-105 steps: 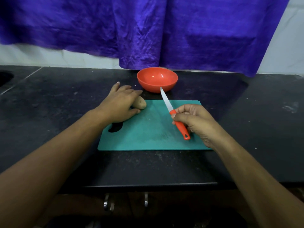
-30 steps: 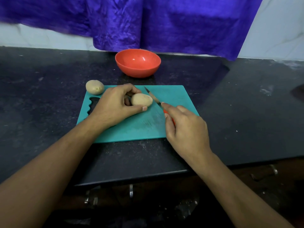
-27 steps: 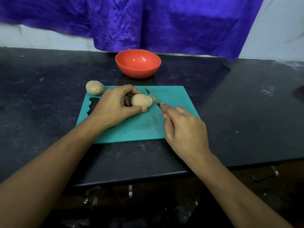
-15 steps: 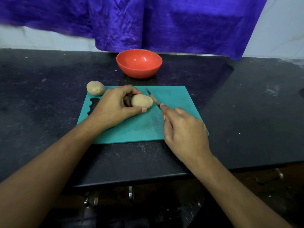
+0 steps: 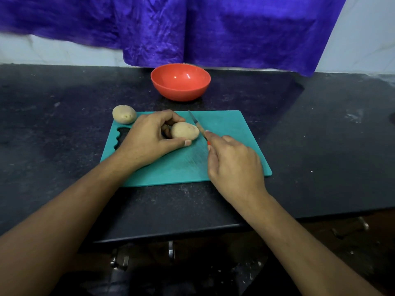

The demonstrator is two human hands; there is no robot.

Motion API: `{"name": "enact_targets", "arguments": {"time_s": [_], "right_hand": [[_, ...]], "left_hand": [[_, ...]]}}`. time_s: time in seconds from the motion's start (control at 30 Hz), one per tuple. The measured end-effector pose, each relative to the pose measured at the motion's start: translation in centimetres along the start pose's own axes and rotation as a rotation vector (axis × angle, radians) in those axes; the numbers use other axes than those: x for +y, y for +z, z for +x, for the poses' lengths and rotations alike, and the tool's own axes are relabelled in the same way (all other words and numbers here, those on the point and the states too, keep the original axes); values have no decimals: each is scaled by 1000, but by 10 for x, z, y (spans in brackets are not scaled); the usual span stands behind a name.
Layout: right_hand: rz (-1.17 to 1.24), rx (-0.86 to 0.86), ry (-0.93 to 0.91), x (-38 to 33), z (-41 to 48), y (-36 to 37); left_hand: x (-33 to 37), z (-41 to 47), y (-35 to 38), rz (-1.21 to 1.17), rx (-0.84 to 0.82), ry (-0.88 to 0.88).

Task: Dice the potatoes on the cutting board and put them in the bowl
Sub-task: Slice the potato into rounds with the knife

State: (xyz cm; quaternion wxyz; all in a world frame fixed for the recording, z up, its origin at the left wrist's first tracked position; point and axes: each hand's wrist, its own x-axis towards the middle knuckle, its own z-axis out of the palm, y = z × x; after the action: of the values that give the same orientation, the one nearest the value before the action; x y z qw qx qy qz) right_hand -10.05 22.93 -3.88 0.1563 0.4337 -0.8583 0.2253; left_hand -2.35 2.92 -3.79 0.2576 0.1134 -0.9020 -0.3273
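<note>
Black countertop (image 5: 320, 129), purple cloth (image 5: 235, 28) — crumpled, white wall (image 5: 365, 39)

2 arms show, both bare skin all the way from the lower edge of the view to the wrists. The left forearm (image 5: 70, 210) and right forearm (image 5: 299, 238) are slim and smooth. The left hand (image 5: 147, 139) and right hand (image 5: 235, 165) are bare too. The left thumbnail (image 5: 188, 142) is short and pale. Knuckle ridges mark the back of the right hand.

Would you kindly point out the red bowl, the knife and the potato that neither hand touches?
red bowl (image 5: 180, 94), head view, front outer wall.
knife (image 5: 195, 122), head view, middle of the blade.
untouched potato (image 5: 124, 114), head view, centre of its skin.
</note>
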Motion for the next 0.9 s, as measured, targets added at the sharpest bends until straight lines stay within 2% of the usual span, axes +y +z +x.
{"name": "enact_targets", "arguments": {"time_s": [0.53, 0.73, 0.9], "right_hand": [[6, -132, 24, -4, -12, -10], [5, -126, 44, 0, -8, -12], [104, -58, 130, -2, -8, -14]], "left_hand": [[0, 0, 1, 9, 17, -16], [0, -1, 1, 4, 16, -35], [0, -1, 1, -12, 27, -61]]}}
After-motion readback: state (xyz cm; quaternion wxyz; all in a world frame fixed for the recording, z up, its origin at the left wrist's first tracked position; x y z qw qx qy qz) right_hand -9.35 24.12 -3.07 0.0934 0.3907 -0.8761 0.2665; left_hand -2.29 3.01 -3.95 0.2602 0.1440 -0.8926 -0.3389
